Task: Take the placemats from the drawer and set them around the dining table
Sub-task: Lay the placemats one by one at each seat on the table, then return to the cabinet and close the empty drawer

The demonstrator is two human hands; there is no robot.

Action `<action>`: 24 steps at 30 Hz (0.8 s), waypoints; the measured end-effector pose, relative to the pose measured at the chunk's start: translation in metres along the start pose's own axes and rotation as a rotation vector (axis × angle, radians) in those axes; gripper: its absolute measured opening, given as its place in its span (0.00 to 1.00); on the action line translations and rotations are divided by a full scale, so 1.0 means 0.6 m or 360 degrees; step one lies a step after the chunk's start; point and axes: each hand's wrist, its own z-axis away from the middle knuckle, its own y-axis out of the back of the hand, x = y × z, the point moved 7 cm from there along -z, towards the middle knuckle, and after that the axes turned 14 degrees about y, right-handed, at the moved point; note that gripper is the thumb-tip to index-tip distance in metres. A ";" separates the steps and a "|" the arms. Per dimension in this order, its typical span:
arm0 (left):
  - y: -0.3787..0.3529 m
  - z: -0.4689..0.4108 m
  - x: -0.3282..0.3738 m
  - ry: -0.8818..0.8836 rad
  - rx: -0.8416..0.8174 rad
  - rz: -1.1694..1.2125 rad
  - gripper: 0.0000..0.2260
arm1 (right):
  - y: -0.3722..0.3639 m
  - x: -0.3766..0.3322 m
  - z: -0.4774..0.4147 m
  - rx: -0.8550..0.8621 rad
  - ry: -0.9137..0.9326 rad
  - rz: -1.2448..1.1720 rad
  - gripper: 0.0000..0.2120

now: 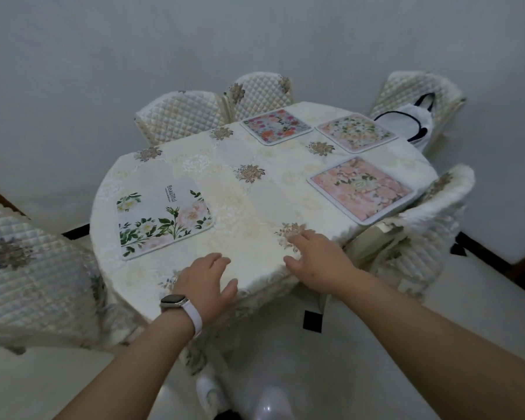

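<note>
Fingers [219,261] loose over the table [240,207], four placemats [164,218] beyond, quilted chairs [182,115] around.

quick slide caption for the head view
Four floral placemats lie on the cloth-covered dining table, left hand and right hand open at its near edge

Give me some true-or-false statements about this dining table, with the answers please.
1. Four placemats lie on the tablecloth. True.
2. The left hand holds a placemat. False: it holds nothing, fingers relaxed at the table's edge.
3. A watch is on the left wrist. True.
4. The green-leaf placemat overlaps the pink placemat. False: they lie well apart.
5. The right hand grips a chair. False: it reaches over the tablecloth, holding nothing.
6. A white bag rests on a far chair. True.
</note>
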 end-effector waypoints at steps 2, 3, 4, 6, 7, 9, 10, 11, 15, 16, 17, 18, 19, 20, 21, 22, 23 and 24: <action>-0.004 0.035 0.036 -0.0031 -0.0004 -0.0030 0.26 | 0.010 0.016 0.050 0.0016 -0.0004 -0.0014 0.26; -0.004 0.050 0.052 -0.0038 -0.0003 -0.0045 0.25 | 0.014 0.020 0.072 0.0018 0.0000 -0.0007 0.26; -0.002 0.064 0.065 -0.0044 0.0012 -0.0051 0.24 | 0.018 0.024 0.093 0.0017 0.0005 -0.0004 0.26; 0.003 0.090 0.086 -0.0066 0.0056 -0.0056 0.22 | 0.025 0.029 0.129 0.0024 0.0017 -0.0011 0.25; 0.007 0.102 0.094 -0.0073 0.0073 -0.0052 0.21 | 0.028 0.030 0.143 0.0030 0.0025 -0.0009 0.25; 0.017 0.125 0.106 -0.0081 0.0106 -0.0055 0.20 | 0.033 0.031 0.168 0.0045 0.0037 0.0000 0.24; 0.022 0.137 0.112 -0.0091 0.0120 -0.0062 0.20 | 0.035 0.030 0.179 0.0051 0.0040 -0.0002 0.24; 0.026 0.147 0.117 -0.0107 0.0128 -0.0066 0.21 | 0.038 0.030 0.191 0.0060 0.0041 -0.0006 0.24; 0.046 0.175 0.144 -0.0188 0.0130 -0.0072 0.24 | 0.050 0.030 0.235 0.0109 0.0010 -0.0025 0.24; 0.048 0.180 0.153 -0.0224 0.0117 -0.0084 0.24 | 0.053 0.032 0.248 0.0124 -0.0023 -0.0017 0.24; 0.050 0.183 0.164 -0.0266 0.0103 -0.0107 0.23 | 0.057 0.035 0.262 0.0139 -0.0068 -0.0012 0.24; 0.049 0.186 0.175 -0.0315 0.0089 -0.0129 0.23 | 0.061 0.039 0.277 0.0158 -0.0117 -0.0014 0.24; 0.047 0.187 0.186 -0.0368 0.0075 -0.0144 0.23 | 0.064 0.043 0.293 0.0179 -0.0167 -0.0020 0.24; 0.042 0.186 0.197 -0.0429 0.0056 -0.0151 0.23 | 0.068 0.048 0.311 0.0203 -0.0221 -0.0029 0.24; 0.035 0.185 0.209 -0.0494 0.0026 -0.0159 0.23 | 0.071 0.053 0.331 0.0227 -0.0287 -0.0042 0.24; 0.028 0.186 0.224 -0.0568 -0.0001 -0.0162 0.24 | 0.073 0.058 0.352 0.0255 -0.0359 -0.0054 0.24; 0.022 0.189 0.241 -0.0647 -0.0026 -0.0154 0.24 | 0.074 0.062 0.376 0.0280 -0.0433 -0.0055 0.23; 0.015 0.197 0.259 -0.0731 -0.0053 -0.0142 0.24 | 0.074 0.065 0.402 0.0295 -0.0507 -0.0044 0.23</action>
